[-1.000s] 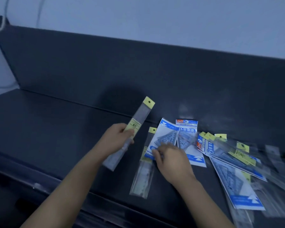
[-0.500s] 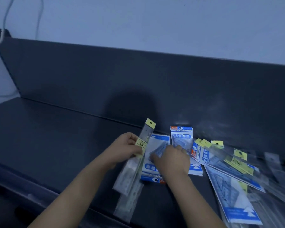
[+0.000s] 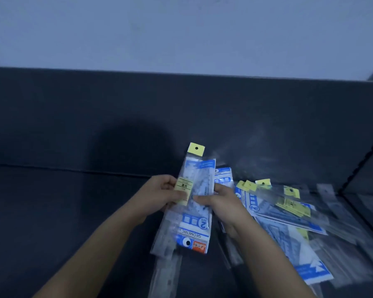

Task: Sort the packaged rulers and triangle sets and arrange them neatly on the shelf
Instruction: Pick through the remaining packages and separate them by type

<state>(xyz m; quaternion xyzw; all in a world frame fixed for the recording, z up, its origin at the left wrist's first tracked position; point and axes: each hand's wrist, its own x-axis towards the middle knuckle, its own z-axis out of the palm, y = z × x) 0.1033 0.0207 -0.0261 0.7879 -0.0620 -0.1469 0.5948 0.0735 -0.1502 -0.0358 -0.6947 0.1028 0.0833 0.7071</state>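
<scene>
Left hand (image 3: pixel 162 195) clamped on ruler packet (image 3: pixel 184 186), fingers curled at yellow label. Right hand (image 3: pixel 224 205) pinched triangle set packet (image 3: pixel 197 226) from its right edge. Both packets were held together above shelf (image 3: pixel 63 211), mid-length. Long axes ran front to back, ruler packet overlapping triangle set's left side. Unsorted pile (image 3: pixel 284 211) lay right of right hand, toward shelf's right end. Loose ruler packet (image 3: pixel 166 276) lay by front edge. Judged next: part the two kinds; left hand nearer shelf's left end.
</scene>
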